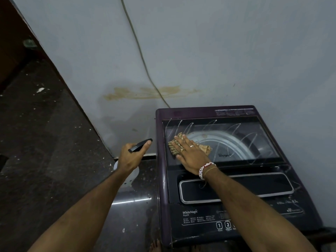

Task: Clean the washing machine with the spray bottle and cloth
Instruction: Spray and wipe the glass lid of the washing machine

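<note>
A dark purple top-loading washing machine (192,213) stands against a pale grey-blue wall (218,51), its tinted glass lid (251,142) down and streaked with thin white looping smears. The right hand (190,157) lies flat on the lid's near-left part, fingers straight and spread, pressing a tan striped cloth (205,149) onto the glass. That grip is open, and the cloth, pinned under the palm, pokes out on both sides. A red-and-white bead bracelet (204,170) circles the wrist. Off the machine's left side, the left hand (130,158) holds a spray bottle with a black trigger head and whitish body (140,144) over the dark speckled floor (45,142). Its grip is closed round the neck, the forefinger stretched along the nozzle, which points toward the wall. A thin cable (140,51) runs down the wall behind the machine, crossing a brownish stain (145,92).
</note>
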